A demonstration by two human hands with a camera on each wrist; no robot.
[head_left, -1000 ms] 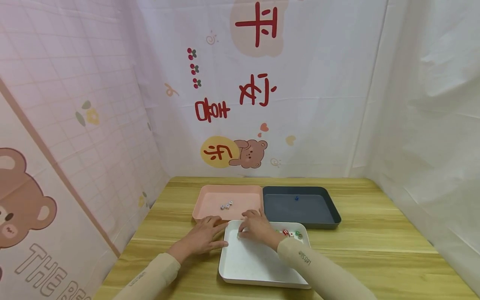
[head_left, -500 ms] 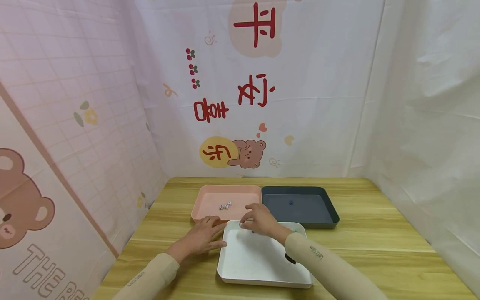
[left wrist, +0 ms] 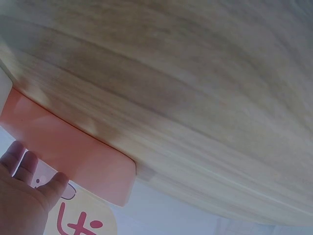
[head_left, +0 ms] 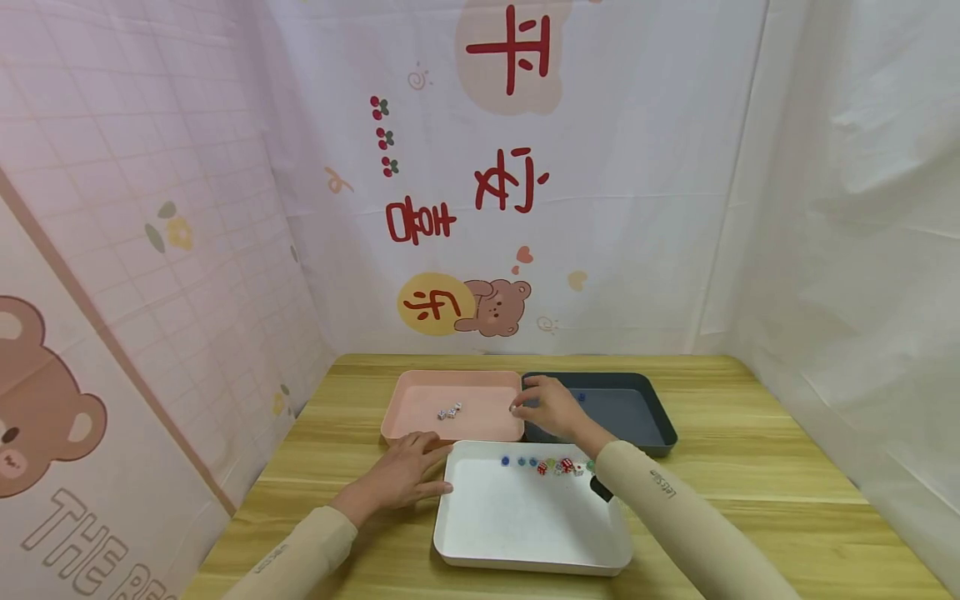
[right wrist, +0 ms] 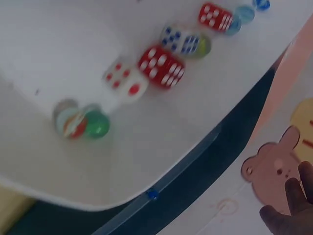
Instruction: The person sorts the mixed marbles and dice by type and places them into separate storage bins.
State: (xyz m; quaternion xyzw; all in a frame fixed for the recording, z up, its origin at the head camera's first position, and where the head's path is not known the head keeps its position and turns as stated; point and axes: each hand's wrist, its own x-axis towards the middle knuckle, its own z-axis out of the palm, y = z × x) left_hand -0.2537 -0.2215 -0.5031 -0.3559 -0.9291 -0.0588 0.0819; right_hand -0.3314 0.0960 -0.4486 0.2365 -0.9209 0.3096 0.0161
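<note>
My right hand [head_left: 553,408] is over the line where the pink tray [head_left: 397,404] and the dark blue tray [head_left: 663,417] meet, pinching a small pale thing [head_left: 513,408] between thumb and fingertips. Its exact kind I cannot tell. With fingers spread, my left hand [head_left: 405,475] rests at the left edge of the white tray [head_left: 525,533]. Along that tray's far side lie red dice [right wrist: 161,67], white dice [right wrist: 124,81], a green marble [right wrist: 98,123] and a few blue marbles [head_left: 506,460].
Small white dice [head_left: 452,412] sit together in the pink tray. One blue marble [head_left: 581,397] lies in the dark blue tray. Both trays stand side by side behind the white one on the wooden table [head_left: 757,483], with a printed cloth [head_left: 637,208] behind.
My right hand has lifted from the white tray's far left corner and moved away and right, pale thing at its fingertips. The row of dice and marbles is uncovered. The left hand stays put.
</note>
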